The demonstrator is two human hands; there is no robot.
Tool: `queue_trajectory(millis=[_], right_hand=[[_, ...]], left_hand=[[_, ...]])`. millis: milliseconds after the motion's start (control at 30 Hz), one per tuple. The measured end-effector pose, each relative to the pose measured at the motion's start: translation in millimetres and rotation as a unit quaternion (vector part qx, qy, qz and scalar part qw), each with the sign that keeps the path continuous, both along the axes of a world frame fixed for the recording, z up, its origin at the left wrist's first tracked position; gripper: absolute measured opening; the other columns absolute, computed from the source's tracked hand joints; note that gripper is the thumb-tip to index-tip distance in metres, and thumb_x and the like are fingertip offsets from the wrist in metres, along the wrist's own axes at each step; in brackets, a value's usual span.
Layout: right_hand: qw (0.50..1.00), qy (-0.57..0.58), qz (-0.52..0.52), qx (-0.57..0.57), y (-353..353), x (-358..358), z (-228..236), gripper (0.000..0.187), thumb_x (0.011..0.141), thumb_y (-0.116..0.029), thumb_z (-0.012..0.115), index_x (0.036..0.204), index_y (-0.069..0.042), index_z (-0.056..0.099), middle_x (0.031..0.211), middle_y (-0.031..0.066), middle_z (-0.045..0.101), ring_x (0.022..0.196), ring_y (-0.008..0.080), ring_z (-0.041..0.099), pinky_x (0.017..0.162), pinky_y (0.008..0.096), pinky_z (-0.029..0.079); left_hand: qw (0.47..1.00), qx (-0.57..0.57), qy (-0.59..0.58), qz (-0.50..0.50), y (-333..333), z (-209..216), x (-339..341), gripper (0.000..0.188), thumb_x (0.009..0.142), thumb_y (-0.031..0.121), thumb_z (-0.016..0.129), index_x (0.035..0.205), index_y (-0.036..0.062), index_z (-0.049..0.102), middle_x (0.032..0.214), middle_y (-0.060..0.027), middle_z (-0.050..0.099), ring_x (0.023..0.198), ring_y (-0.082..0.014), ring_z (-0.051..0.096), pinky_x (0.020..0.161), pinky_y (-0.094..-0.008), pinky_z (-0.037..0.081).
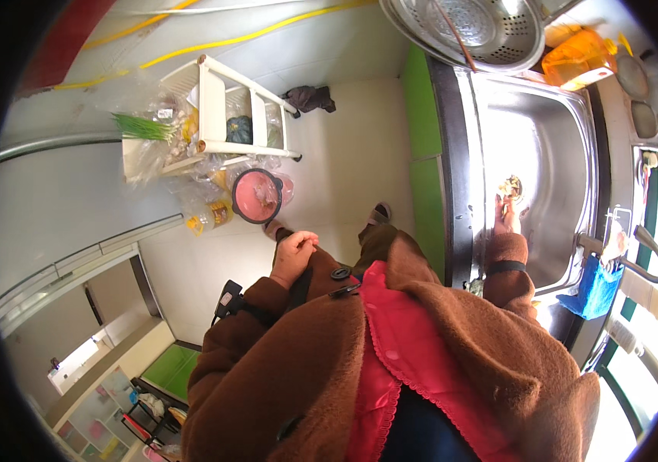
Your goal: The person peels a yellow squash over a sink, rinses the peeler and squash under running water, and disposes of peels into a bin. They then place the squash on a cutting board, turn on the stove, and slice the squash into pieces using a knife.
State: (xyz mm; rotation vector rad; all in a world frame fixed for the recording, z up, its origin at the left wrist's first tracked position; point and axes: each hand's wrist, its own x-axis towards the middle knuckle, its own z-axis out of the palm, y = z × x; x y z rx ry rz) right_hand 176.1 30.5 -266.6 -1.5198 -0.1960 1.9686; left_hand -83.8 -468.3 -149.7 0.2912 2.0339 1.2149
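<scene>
In the stainless steel sink [548,165] on the right, my right hand [507,217] is lowered with its fingers drawn in at a small clump of yellowish-brown food scraps [511,186]. The clump sits at the fingertips, and glare washes out part of the basin beside it. My left hand [292,258] is away from the sink, in front of my left thigh. Its fingers are curled in, and nothing shows sticking out of them. Both forearms are in brown sleeves with dark straps.
A steel colander [490,35] stands beyond the sink, near an orange bottle [579,58]. A blue packet [597,286] lies at the sink's right edge. Left of me are a white rack [204,115] with vegetables, a pink bucket [256,196] and an oil bottle [210,218].
</scene>
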Motion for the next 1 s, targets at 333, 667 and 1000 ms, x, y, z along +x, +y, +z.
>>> queue_trajectory(millis=[333, 667, 1000], right_hand=[[0.986, 0.033, 0.127, 0.099, -4, 3, -36, 0.031, 0.096, -0.023, 0.063, 0.118, -0.002, 0.057, 0.105, 0.0101, 0.06, 0.09, 0.0191, 0.06, 0.091, 0.0415, 0.059], [0.997, 0.054, -0.004, 0.053, -20, 6, -18, 0.02, 0.089, 0.0, 0.066, 0.109, 0.003, 0.06, 0.103, 0.0091, 0.064, 0.093, 0.0218, 0.064, 0.078, 0.028, 0.058], [0.994, 0.049, -0.021, 0.091, -20, -2, 30, 0.027, 0.089, 0.001, 0.067, 0.114, -0.005, 0.06, 0.104, 0.0062, 0.064, 0.093, 0.0202, 0.065, 0.066, 0.0211, 0.057]], left_hand=[[0.997, -0.042, 0.015, 0.057, -34, 31, -1, 0.016, 0.094, 0.003, 0.053, 0.104, -0.0003, 0.065, 0.094, -0.0067, 0.069, 0.077, -0.0115, 0.064, 0.071, -0.0247, 0.052], [0.998, -0.052, 0.019, 0.043, -40, 39, -9, 0.019, 0.093, 0.002, 0.051, 0.107, 0.0003, 0.064, 0.097, -0.0074, 0.068, 0.078, -0.0133, 0.064, 0.07, -0.0255, 0.052], [0.996, -0.077, -0.005, 0.035, -47, 37, -22, 0.019, 0.094, 0.005, 0.051, 0.108, 0.002, 0.064, 0.097, -0.0061, 0.069, 0.079, -0.0119, 0.063, 0.07, -0.0254, 0.05]])
